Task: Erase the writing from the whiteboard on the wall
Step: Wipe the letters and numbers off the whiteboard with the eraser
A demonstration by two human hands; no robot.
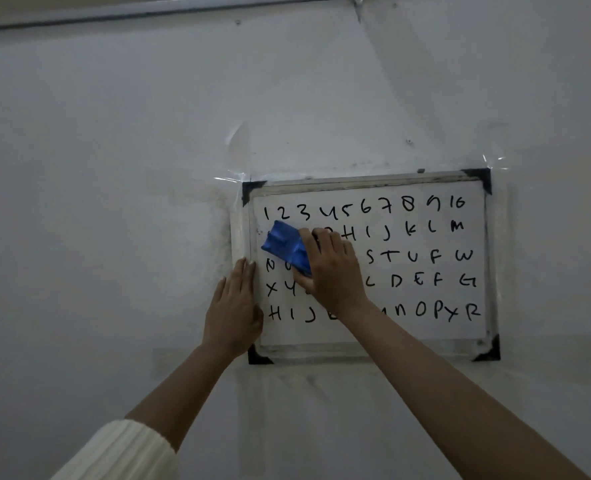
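Observation:
A small framed whiteboard [474,325] with black corner caps is taped to a grey-white wall. Rows of black digits and letters [408,204] cover it. My right hand [332,268] grips a blue eraser [287,245] and presses it flat on the board's upper left, over the second row. The start of that row looks wiped; my hand hides some characters in the rows below. My left hand [233,311] lies flat with fingers extended against the board's left frame edge, holding nothing.
Clear tape [231,178] sticks the board's corners to the wall [114,202]. A pale rail or conduit [148,12] runs along the top of the wall. A white ribbed sleeve [120,452] covers my left forearm.

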